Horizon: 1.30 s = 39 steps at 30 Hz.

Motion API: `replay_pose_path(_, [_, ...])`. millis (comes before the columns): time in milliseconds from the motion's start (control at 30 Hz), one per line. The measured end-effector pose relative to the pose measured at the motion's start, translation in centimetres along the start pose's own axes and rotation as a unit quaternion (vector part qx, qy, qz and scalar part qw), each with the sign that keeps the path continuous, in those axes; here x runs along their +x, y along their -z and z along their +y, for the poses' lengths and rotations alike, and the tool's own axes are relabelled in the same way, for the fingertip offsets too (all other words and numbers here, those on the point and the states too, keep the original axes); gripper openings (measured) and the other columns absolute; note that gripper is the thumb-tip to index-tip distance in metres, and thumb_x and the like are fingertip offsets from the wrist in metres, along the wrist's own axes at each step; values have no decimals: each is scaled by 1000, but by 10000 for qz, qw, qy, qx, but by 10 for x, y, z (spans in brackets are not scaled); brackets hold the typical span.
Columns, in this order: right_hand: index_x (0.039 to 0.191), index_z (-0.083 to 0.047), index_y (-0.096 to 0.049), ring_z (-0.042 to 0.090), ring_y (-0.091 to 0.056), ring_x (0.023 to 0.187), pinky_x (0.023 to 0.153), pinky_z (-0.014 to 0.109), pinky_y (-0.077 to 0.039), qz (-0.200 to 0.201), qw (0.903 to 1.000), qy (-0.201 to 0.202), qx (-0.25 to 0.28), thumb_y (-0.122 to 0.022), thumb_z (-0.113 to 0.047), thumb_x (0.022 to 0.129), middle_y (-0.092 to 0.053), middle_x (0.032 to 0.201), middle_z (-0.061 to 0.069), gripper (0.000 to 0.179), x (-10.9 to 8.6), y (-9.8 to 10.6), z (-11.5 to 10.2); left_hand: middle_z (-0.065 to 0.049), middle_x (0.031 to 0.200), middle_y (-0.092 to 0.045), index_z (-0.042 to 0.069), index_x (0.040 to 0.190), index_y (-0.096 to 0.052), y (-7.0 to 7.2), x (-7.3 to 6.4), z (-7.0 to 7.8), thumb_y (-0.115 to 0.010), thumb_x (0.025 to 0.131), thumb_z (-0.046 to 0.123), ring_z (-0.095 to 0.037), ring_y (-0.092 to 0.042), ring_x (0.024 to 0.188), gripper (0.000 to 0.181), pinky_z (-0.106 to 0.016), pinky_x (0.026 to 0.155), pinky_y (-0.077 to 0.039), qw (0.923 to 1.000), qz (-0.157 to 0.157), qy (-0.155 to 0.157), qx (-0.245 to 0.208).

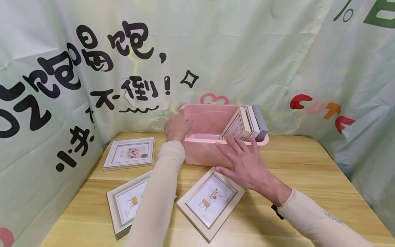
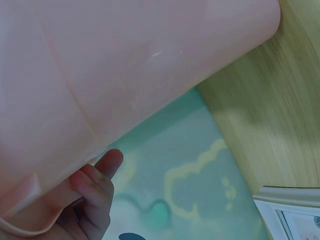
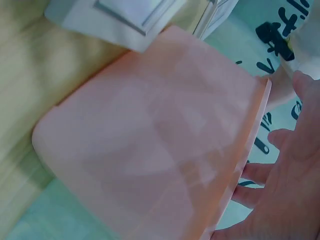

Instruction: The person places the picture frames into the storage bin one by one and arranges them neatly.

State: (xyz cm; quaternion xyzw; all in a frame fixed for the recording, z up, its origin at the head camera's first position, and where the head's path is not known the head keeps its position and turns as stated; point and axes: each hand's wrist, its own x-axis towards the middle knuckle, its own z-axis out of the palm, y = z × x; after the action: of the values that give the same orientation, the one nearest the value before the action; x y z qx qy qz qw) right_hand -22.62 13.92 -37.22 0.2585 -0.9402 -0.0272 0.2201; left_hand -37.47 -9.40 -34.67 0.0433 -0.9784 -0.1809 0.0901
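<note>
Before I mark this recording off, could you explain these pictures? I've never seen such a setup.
There is no machine here: a person works with two bare hands. The head picture looks forward and down; the other two come from cameras worn on each wrist. On the wooden table stands a pink bin with several upright frames at its right end. Outside it lie a flower-picture frame on the left, a plant-picture frame in front, and another frame partly hidden by the left sleeve. The left hand grips the bin's left rim; the right hand spreads its fingers at the front rim.
</note>
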Motion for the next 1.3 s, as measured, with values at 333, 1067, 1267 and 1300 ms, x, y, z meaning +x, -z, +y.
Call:
replay_pose_path(333, [150,-34,-35,32,-23,148,107,74,-17,-148,9983,313,476,-44,-74,86,-24,161,6,77,-24,-12,-24,-17,80,-61,23,152,-31,-3,3,-2,-38,93,47,-31,-61,70,65,-41,61,-50,9999,-66,22,96])
replay_pose_path(1067, [152,-39,-27,40,-31,143,104,65,-34,-1946,9764,37,939,-47,-89,69,-18,162,7,99,-49,-58,-40,-20,90,-64,25,152,-31,-2,4,-4,-37,92,46,-35,-63,79,64,-45,68,-52,10000,-79,52,22])
replay_pose_path(1267, [151,-38,-29,46,-33,139,98,63,-40,-2399,9618,30,1318,-57,-89,59,-18,162,7,109,-53,-61,-42,-19,89,-63,24,152,-31,-3,5,-4,-36,92,45,-33,-62,76,64,-44,69,-51,9999,-83,40,-52])
replay_pose_path(1300, [151,-38,-29,46,-34,139,97,63,-40,-2427,9604,36,1365,-58,-89,58,-19,162,8,110,-54,-62,-42,-18,86,-62,24,152,-31,-3,5,-4,-36,92,45,-32,-61,75,64,-44,68,-51,9999,-77,40,-56])
